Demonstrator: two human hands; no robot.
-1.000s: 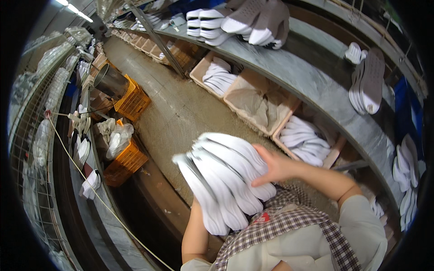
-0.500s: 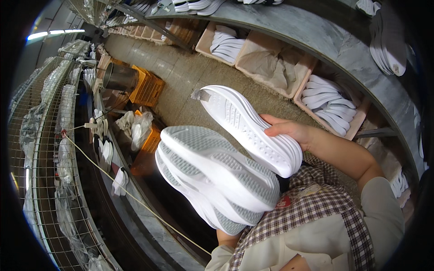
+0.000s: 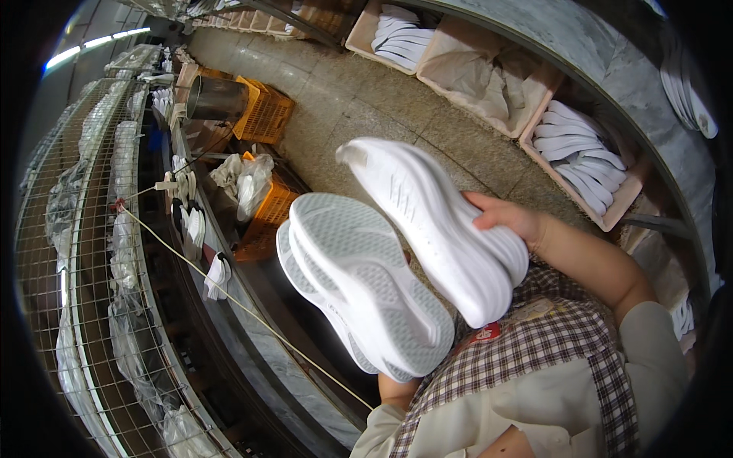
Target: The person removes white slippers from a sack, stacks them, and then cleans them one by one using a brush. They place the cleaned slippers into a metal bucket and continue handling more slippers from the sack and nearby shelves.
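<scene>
While the right hand (image 3: 505,221) is gripping white soles (image 3: 437,229) from their right side, the left wrist (image 3: 396,389) is leading behind grey-treaded soles (image 3: 350,267), that hand's grip unseen; floor (image 3: 363,114) is stretching past both between orange crates (image 3: 266,111) and pink bins (image 3: 624,198).

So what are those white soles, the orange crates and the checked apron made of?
The white soles look like moulded foam: smooth, matt, curved sides. Their grey, textured patches may be rubber. The orange crates seem to be dull plastic, with even colour and slotted walls. The checked apron looks like matt woven cloth, softly creased; fibre unclear.
</scene>
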